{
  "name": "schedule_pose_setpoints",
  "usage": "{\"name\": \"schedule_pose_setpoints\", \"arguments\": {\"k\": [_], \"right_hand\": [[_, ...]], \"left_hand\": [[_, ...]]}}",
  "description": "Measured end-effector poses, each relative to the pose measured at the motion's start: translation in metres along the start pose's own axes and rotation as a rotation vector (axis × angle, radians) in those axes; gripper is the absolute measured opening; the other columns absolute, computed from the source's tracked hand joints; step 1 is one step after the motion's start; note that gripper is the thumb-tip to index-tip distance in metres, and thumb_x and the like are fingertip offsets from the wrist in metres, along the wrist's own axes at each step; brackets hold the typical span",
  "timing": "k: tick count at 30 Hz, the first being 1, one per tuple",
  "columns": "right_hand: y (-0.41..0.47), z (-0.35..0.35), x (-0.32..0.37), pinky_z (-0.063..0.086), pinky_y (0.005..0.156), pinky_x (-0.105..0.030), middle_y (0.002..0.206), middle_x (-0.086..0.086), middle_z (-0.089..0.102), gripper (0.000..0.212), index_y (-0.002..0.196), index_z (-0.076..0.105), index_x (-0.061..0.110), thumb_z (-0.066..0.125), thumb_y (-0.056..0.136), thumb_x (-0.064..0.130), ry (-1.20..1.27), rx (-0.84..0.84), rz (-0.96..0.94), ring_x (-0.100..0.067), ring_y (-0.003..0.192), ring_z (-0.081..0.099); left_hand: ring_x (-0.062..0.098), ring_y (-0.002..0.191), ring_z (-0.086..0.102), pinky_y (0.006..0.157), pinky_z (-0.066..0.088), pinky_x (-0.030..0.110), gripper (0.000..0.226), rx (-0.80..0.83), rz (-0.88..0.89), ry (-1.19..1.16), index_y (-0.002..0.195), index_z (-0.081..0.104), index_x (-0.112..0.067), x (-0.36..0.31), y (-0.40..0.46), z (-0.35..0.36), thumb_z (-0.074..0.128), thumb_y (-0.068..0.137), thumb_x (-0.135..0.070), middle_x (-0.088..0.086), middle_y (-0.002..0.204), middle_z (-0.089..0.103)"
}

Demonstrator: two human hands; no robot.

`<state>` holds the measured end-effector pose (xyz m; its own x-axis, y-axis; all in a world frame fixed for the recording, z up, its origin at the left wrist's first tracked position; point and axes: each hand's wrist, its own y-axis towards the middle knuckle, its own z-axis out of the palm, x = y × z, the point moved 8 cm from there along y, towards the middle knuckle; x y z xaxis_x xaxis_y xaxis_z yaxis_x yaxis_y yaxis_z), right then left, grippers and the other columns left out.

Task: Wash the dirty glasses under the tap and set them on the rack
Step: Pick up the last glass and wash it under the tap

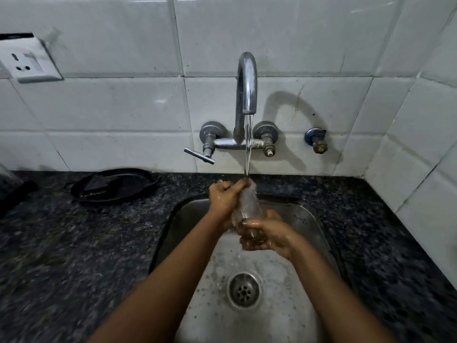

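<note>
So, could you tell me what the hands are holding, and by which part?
A clear glass: left hand wraps its upper end under the stream, right hand cups its lower end.

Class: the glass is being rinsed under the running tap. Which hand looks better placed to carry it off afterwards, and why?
Probably the right hand: its fingers wrap the lower end of the glass, while the left hand only rubs the upper end.
</note>
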<state>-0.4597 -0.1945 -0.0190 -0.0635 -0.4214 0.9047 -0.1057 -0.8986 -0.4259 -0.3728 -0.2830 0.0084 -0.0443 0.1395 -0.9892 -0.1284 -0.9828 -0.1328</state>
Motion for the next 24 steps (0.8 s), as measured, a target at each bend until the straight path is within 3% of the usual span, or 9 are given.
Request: {"name": "schedule_pose_setpoints", "arguments": {"k": [4, 5, 7, 10, 12, 17, 19, 22, 24], "right_hand": [[-0.008, 0.003, 0.030, 0.044, 0.060, -0.027, 0.091, -0.006, 0.061, 0.055, 0.112, 0.044, 0.010, 0.077, 0.070, 0.027, -0.984, -0.462, -0.212, -0.022, 0.081, 0.061], [-0.007, 0.002, 0.030, 0.042, 0.061, -0.026, 0.094, -0.005, 0.059, 0.062, 0.114, 0.041, 0.010, 0.078, 0.068, 0.028, -0.965, -0.462, -0.245, -0.023, 0.084, 0.060], [0.000, -0.002, 0.022, 0.051, 0.062, -0.033, 0.092, -0.002, 0.060, 0.066, 0.112, 0.045, 0.012, 0.082, 0.059, 0.024, -0.556, -0.248, -0.256, -0.022, 0.079, 0.061], [0.003, -0.003, 0.006, 0.058, 0.069, -0.041, 0.089, -0.012, 0.068, 0.049, 0.106, 0.055, 0.013, 0.076, 0.063, 0.008, -0.002, 0.094, -0.154, -0.025, 0.074, 0.067], [0.001, -0.002, 0.000, 0.058, 0.068, -0.040, 0.090, -0.015, 0.069, 0.044, 0.108, 0.055, 0.009, 0.075, 0.069, 0.004, 0.049, 0.142, -0.078, -0.025, 0.074, 0.068], [-0.011, -0.006, 0.035, 0.048, 0.072, -0.032, 0.109, -0.013, 0.061, 0.054, 0.112, 0.041, 0.010, 0.075, 0.072, 0.020, -1.073, -0.492, -0.255, -0.029, 0.098, 0.062], [-0.005, -0.009, 0.031, 0.048, 0.071, -0.033, 0.105, -0.011, 0.062, 0.063, 0.115, 0.041, 0.009, 0.079, 0.066, 0.025, -0.924, -0.429, -0.260, -0.029, 0.095, 0.063], [0.004, -0.013, 0.011, 0.058, 0.070, -0.042, 0.089, -0.014, 0.070, 0.052, 0.113, 0.054, 0.005, 0.078, 0.068, 0.016, -0.149, 0.016, -0.098, -0.028, 0.077, 0.069], [0.005, -0.017, 0.009, 0.057, 0.072, -0.045, 0.089, -0.017, 0.071, 0.043, 0.110, 0.058, 0.006, 0.075, 0.071, 0.012, -0.105, 0.106, -0.081, -0.031, 0.078, 0.069]], "left_hand": [[0.021, 0.061, 0.053, 0.059, 0.047, 0.031, 0.036, -0.217, 0.071, 0.196, 0.052, 0.049, -0.015, -0.008, -0.004, -0.004, 0.065, 0.082, -0.027, 0.005, 0.056, 0.052], [0.021, 0.057, 0.049, 0.057, 0.042, 0.030, 0.040, -0.204, 0.107, 0.228, 0.049, 0.047, -0.016, -0.014, -0.002, -0.003, 0.065, 0.081, -0.029, 0.004, 0.052, 0.048], [0.019, 0.048, 0.044, 0.054, 0.040, 0.029, 0.042, -0.096, 0.148, 0.205, 0.045, 0.046, -0.017, -0.022, 0.002, 0.000, 0.066, 0.080, -0.026, 0.001, 0.044, 0.044], [0.010, 0.040, 0.043, 0.049, 0.042, 0.023, 0.034, 0.054, 0.073, -0.072, 0.051, 0.051, -0.014, -0.016, 0.001, 0.003, 0.066, 0.081, -0.019, -0.006, 0.039, 0.046], [0.012, 0.046, 0.047, 0.050, 0.045, 0.023, 0.033, 0.115, 0.058, -0.064, 0.054, 0.052, -0.012, -0.013, 0.001, 0.005, 0.065, 0.082, -0.023, 0.000, 0.049, 0.050], [0.020, 0.055, 0.062, 0.060, 0.054, 0.029, 0.040, -0.014, 0.188, 0.551, 0.054, 0.057, -0.014, -0.024, 0.002, 0.014, 0.061, 0.085, -0.039, 0.012, 0.061, 0.065], [0.024, 0.057, 0.063, 0.062, 0.053, 0.033, 0.039, -0.038, 0.256, 0.531, 0.055, 0.057, -0.012, -0.032, -0.002, 0.016, 0.063, 0.084, -0.037, 0.015, 0.062, 0.066], [0.010, 0.036, 0.048, 0.045, 0.044, 0.023, 0.040, 0.107, 0.218, 0.287, 0.053, 0.054, -0.011, -0.029, -0.003, 0.014, 0.062, 0.086, -0.033, 0.006, 0.048, 0.052], [0.009, 0.036, 0.048, 0.045, 0.042, 0.022, 0.044, 0.201, 0.185, 0.175, 0.054, 0.055, -0.009, -0.025, -0.006, 0.012, 0.057, 0.088, -0.036, 0.006, 0.049, 0.052]]}}
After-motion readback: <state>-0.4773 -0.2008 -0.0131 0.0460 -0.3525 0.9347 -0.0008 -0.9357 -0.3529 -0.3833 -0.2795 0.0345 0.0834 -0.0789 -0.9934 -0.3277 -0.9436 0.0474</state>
